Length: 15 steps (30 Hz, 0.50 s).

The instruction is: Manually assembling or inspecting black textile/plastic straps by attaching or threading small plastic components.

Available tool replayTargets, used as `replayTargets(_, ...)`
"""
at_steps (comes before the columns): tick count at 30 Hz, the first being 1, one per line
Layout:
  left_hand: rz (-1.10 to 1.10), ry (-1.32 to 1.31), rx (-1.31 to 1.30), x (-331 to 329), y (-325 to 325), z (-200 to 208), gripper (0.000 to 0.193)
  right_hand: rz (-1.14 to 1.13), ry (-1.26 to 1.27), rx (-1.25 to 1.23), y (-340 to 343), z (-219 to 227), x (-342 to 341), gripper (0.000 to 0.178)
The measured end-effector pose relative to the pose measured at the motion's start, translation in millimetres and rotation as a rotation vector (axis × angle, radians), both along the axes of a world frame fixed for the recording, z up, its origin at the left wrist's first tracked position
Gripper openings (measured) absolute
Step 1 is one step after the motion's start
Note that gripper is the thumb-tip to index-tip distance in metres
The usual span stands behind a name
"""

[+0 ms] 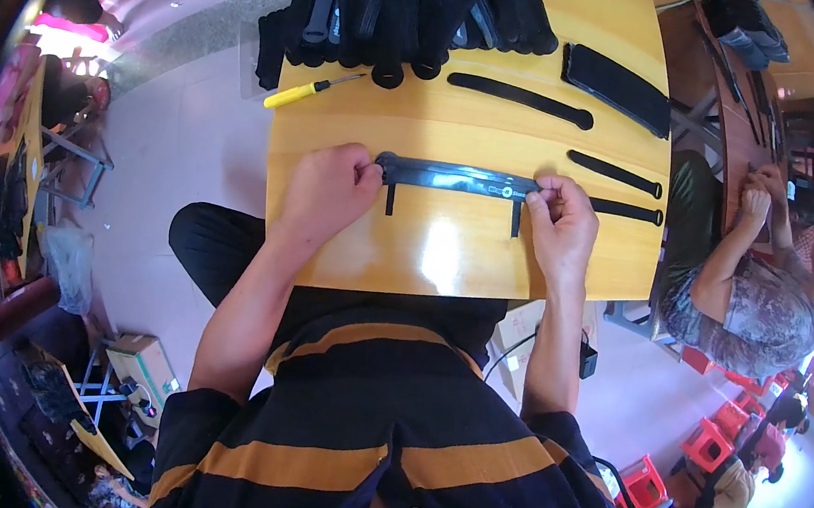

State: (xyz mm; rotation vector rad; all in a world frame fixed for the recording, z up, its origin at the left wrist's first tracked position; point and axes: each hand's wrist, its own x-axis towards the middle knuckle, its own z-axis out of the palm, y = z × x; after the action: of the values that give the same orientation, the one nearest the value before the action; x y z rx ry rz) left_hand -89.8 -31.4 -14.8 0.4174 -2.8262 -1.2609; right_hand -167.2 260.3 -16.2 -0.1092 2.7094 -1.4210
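Observation:
A flat black strap [449, 178] with a glossy face and pale print is stretched sideways over the table. Two short, narrow black tabs hang from its lower edge. At its left end my left hand [327, 188] is closed in a pinch. My right hand [563, 228] pinches the other end between thumb and fingers. Beyond the strap lies a yellow-handled screwdriver-like tool [292, 96]. Longer black bands with looped ends, one a wide-lying band [520, 99] and one a shorter band [616, 172], rest to the right. Another looped band [630, 211] reaches out beside my right hand.
A heap of black straps [400, 18] covers the far part of the yellow wooden table [328, 256]. A folded black piece [617, 88] sits at its far right. Another person [756, 297] works at a table to the right. Red stools [644, 485] stand behind, lower right.

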Motion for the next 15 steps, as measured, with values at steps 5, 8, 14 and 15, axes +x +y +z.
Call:
replayTargets(5,0.099,0.078,0.176,11,-2,-1,0.017,0.047,0.294,0.218,-13,22,10,0.028)
replayTargets(8,0.072,0.108,0.112,18,-1,18,0.018,0.037,0.371,0.188,-24,28,11,0.031)
replayTargets(14,-0.102,0.368,-0.236,-9,28,14,0.015,0.241,0.742,0.237,-97,12,-11,0.043)
replayTargets(15,-0.109,0.384,-0.239,-17,28,9,0.015,0.23,0.756,0.239,-106,12,-12,0.043)
